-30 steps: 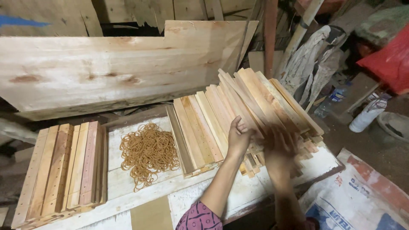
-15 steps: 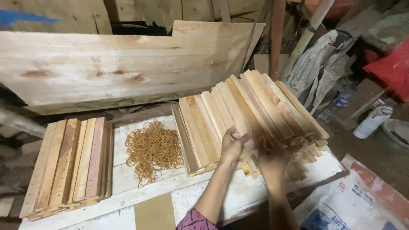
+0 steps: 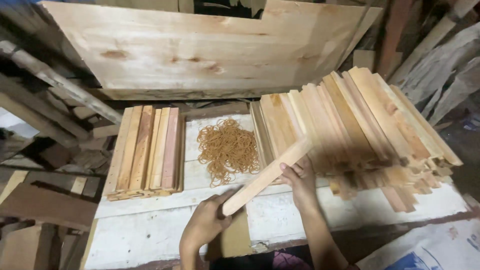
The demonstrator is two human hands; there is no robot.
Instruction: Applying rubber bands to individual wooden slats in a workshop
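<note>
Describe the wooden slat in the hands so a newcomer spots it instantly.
Start at the white painted table, then find the heap of tan rubber bands at its middle. Just in front, the pale wooden slat lies diagonally, left hand at its near end, right hand midway. Unlike the stacked slats, it is single and lifted.

- Bare white table top [image 3: 150, 235] near left hand [image 3: 202, 227]: open passage.
- Rubber bands [image 3: 227, 147] fill gap between small slat stack [image 3: 147, 150] and big slat pile [image 3: 350, 125].
- Leaning board [image 3: 210, 50] blocks rear.
</note>
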